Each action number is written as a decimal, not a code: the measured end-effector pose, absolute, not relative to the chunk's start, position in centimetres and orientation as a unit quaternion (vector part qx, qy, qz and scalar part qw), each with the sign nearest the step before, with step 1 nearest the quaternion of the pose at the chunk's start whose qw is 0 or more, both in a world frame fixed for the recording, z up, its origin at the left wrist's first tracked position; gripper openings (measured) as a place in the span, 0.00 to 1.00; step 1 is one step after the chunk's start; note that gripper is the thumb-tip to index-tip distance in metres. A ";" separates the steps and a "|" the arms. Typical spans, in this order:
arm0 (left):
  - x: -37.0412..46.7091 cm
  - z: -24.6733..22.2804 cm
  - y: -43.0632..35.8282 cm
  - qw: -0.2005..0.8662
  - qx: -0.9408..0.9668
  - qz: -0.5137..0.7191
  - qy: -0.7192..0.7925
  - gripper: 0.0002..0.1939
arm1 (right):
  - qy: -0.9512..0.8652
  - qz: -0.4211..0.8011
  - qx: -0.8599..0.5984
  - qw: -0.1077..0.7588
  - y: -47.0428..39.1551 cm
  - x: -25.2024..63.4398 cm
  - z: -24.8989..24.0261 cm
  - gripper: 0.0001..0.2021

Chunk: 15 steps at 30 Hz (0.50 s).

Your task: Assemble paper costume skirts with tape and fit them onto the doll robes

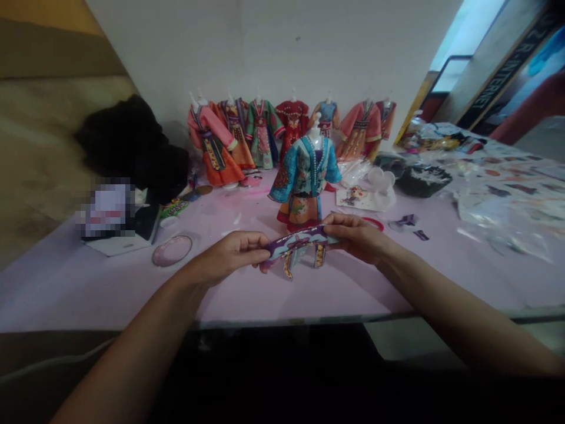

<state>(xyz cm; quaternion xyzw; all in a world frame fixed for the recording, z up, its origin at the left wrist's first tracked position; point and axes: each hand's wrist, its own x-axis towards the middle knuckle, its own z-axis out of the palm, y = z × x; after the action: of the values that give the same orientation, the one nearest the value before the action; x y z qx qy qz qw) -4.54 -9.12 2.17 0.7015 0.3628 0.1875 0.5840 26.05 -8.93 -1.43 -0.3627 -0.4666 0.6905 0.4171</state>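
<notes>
Between my hands a purple and pale-blue patterned fabric band (298,241) is stretched out, with patterned strips hanging below it. It looks like a doll-sized belt. My left hand (238,253) pinches its left end between thumb and fingers. The right end is gripped the same way by my right hand (355,235). Just behind the band stands a headless doll form in a turquoise robe (309,168) over an orange skirt (302,211) with a red hem. The band hides the bottom of that skirt.
Several dressed doll forms (261,126) line the wall. At left are a round pink-lined ring (172,251) and a white box (123,244). On the right lie purple scraps (408,221), a flower-shaped white dish (380,179), a dark bowl (424,181) and plastic bags (507,227).
</notes>
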 end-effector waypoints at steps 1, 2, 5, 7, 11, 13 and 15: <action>-4.7 2.2 -9.0 0.574 0.709 0.187 0.366 0.09 | -0.472 0.689 -0.363 0.413 -8.9 26.1 -1.4 0.12; -4.9 2.2 -8.9 0.563 0.716 0.187 0.369 0.09 | -0.476 0.689 -0.363 0.409 -8.9 26.2 -1.4 0.12; -5.4 2.2 -8.5 0.536 0.732 0.182 0.378 0.10 | -0.475 0.703 -0.353 0.394 -8.8 26.5 -1.3 0.12; -5.7 2.1 -8.2 0.521 0.741 0.181 0.383 0.10 | -0.473 0.716 -0.336 0.388 -8.7 26.7 -1.2 0.12; -6.2 2.6 -8.2 0.491 0.751 0.174 0.405 0.10 | -0.496 0.724 -0.293 0.379 -9.1 27.0 -0.5 0.10; -6.6 3.2 -8.6 0.477 0.756 0.166 0.415 0.11 | -0.516 0.722 -0.267 0.375 -9.7 27.2 0.2 0.10; -7.2 3.9 -9.2 0.461 0.768 0.151 0.417 0.12 | -0.536 0.718 -0.247 0.369 -10.4 27.3 1.3 0.11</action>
<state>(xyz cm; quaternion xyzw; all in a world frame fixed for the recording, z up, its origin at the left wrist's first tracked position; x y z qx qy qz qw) -7.21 -9.21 3.90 0.7684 0.4168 0.1515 0.4614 27.34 -10.40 1.27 -0.2470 -0.5359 0.7182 0.3687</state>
